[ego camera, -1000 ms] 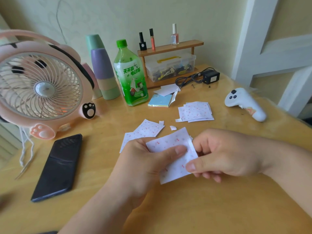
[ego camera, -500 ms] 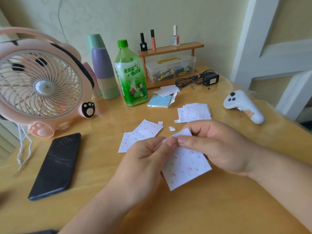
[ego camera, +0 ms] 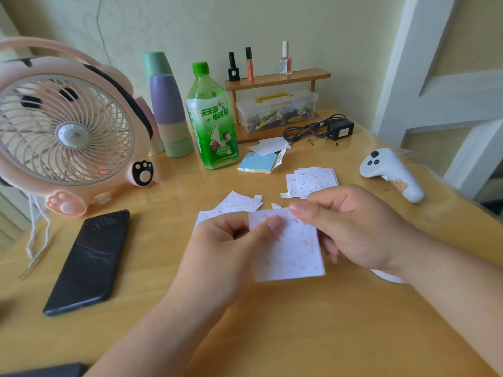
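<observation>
A small white paper square with red cherry print [ego camera: 291, 248] is held above the wooden table [ego camera: 299, 336] by both hands. My left hand [ego camera: 226, 248] pinches its upper left edge with the thumb on top. My right hand [ego camera: 351, 227] pinches the upper right corner between thumb and forefinger. Two more printed squares [ego camera: 236, 204] lie on the table just behind my left hand. A stack of the same squares [ego camera: 311, 180] lies farther back, right of centre.
A pink fan [ego camera: 68, 131] stands at the left with a black phone [ego camera: 87, 261] in front of it. Stacked cups [ego camera: 168, 115], a green bottle [ego camera: 212, 118], a wooden rack [ego camera: 277, 77] over a clear box, a black adapter [ego camera: 340, 129], a blue note pad [ego camera: 257, 163] and a white controller [ego camera: 392, 172] line the back and right.
The paper square turned from tilted to nearly upright in my hands. My right hand shifted from the paper's right edge up to its top right corner.
</observation>
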{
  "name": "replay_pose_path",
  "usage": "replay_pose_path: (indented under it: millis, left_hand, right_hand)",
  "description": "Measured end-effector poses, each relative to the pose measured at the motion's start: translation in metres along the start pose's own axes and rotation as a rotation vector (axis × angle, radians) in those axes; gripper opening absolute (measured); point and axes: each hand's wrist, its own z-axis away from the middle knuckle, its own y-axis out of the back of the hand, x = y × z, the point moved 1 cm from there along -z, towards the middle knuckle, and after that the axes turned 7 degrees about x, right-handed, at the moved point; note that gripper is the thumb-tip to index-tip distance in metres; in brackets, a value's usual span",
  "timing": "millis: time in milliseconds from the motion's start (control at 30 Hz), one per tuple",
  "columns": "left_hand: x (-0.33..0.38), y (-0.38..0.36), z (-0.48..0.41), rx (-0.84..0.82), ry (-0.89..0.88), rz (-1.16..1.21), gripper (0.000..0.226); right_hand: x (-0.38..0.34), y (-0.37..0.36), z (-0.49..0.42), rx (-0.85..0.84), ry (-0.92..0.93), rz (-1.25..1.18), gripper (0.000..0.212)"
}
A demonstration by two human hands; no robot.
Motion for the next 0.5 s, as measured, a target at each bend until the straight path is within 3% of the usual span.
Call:
replay_pose_path:
  millis: [100,200,267,367,500]
  left_hand:
    - [0.006,0.008,-0.001,0.114,-0.091,-0.019,0.025]
    - [0.008,0.013,-0.003,0.185,-0.254,-0.195,0.025]
    - [0.009,0.015,-0.003,0.193,-0.264,-0.217,0.019]
    - [0.013,0.015,-0.002,0.160,-0.180,-0.108,0.016]
    - [0.012,0.011,-0.001,0.052,-0.069,0.212,0.013]
  right_hand:
    - [0.001,0.003,0.000,-0.026,0.017,0.032,0.026]
    - [0.000,0.005,0.001,0.086,0.109,0.010,0.020]
    - [-0.004,0.005,0.002,0.170,0.133,-0.045,0.010]
    - [-0.009,0.002,0.004,0.187,0.125,-0.234,0.013]
    - [-0.009,0.001,0.005,0.088,-0.036,-0.508,0.026]
